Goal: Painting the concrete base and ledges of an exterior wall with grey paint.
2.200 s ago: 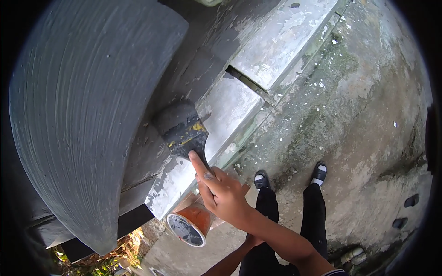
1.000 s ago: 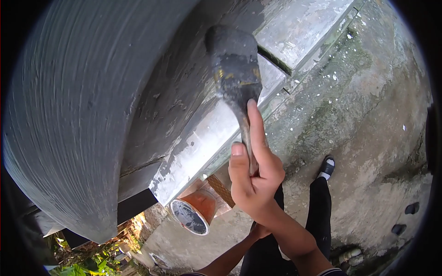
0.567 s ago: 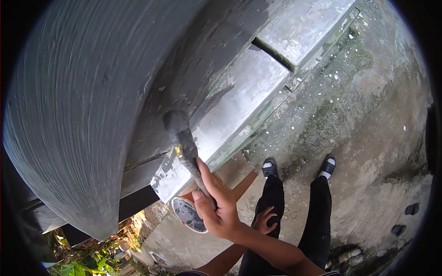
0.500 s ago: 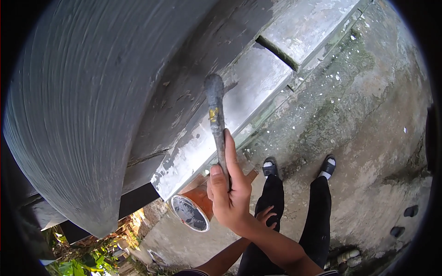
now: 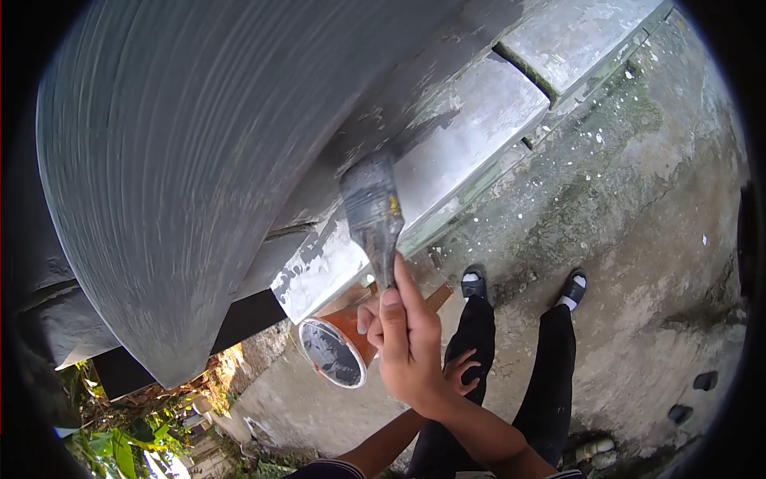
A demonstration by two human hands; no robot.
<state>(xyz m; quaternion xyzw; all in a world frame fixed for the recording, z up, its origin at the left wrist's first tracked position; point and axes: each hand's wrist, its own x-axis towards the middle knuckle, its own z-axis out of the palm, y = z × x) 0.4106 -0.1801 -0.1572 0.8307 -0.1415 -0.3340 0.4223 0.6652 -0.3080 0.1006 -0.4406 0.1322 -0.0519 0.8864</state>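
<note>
In my right hand (image 5: 411, 347) is a flat paintbrush (image 5: 371, 211), held by its handle and caked with grey paint. My forefinger lies along the handle and the other fingers wrap round it. The brush's broad side shows, its bristle end over a pale ledge (image 5: 471, 120) streaked with dark grey. Whether the bristles touch the ledge I cannot tell. My left hand (image 5: 460, 372) hangs behind the right forearm, fingers apart, by my left thigh. Just left of the right hand, an orange bucket (image 5: 357, 321) with a pale rim shows grey paint inside.
A large curved surface (image 5: 183, 160) with grey brush streaks fills the upper left. Stained concrete floor (image 5: 622, 263) with white flecks runs to the right. Green plants (image 5: 120, 447) grow at lower left. Two dark objects (image 5: 692, 397) lie at the floor's right side.
The paintbrush has turned from its narrow edge to its broad side, and my right hand sits a little lower and right. The view has shifted slightly. My left hand stays open near the thigh.
</note>
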